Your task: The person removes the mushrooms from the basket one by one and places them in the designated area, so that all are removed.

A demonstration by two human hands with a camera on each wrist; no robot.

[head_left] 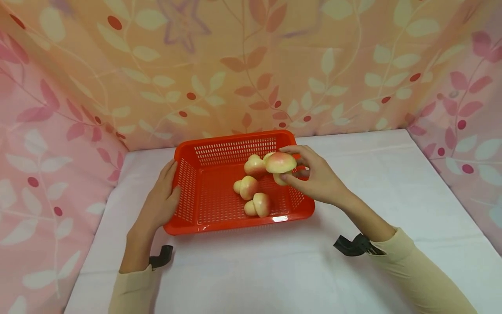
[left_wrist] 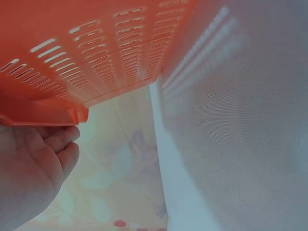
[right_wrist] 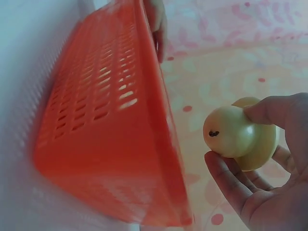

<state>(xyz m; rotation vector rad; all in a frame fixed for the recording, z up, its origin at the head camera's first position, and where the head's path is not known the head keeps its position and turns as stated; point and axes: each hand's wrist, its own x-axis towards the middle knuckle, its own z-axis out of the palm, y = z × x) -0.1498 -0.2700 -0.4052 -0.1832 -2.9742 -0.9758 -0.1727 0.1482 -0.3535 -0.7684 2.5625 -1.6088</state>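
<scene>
A red plastic basket with slotted walls rests on the white cloth. My left hand grips its left rim; in the left wrist view the fingers curl under the lip. Above the basket's right side, my right hand pinches a toy mushroom by thumb and fingers, its yellow-pink cap uppermost. In the right wrist view the mushroom's rounded stem shows a small dark mark. Inside the basket lie more mushrooms: one near the front, one mid-floor, and one farther back, partly hidden by the held mushroom.
White cloth covers the table around the basket. A leaf-patterned curtain stands close behind it, with pink patterned sides left and right. Black wrist mounts stick out from both sleeves.
</scene>
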